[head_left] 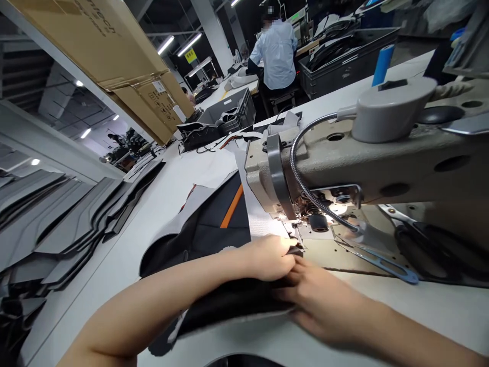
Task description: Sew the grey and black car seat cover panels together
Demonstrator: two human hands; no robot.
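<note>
The left hand and the right hand are together at the front of the sewing machine, and both are closed on the same dark fabric piece. The left hand grips its upper edge just before the lit needle area, and its fingers are curled over the fabric. The right hand lies just beside it, touching it, with the fingers pressing the fabric down on the white bench. The fabric piece runs with its long axis from the needle area back toward the person and to the left, so most of it lies under and behind the left forearm. The left hand is the nearer one to the needle. A second part of the work, dark with one orange stripe, spreads on the bench beyond the left hand, to the left of the machine head. I count two hands, one sewing machine and one orange stripe. At the far left lies a stack of grey cut pieces, too many to count. One person in a light blue shirt works well apart in the background.
</note>
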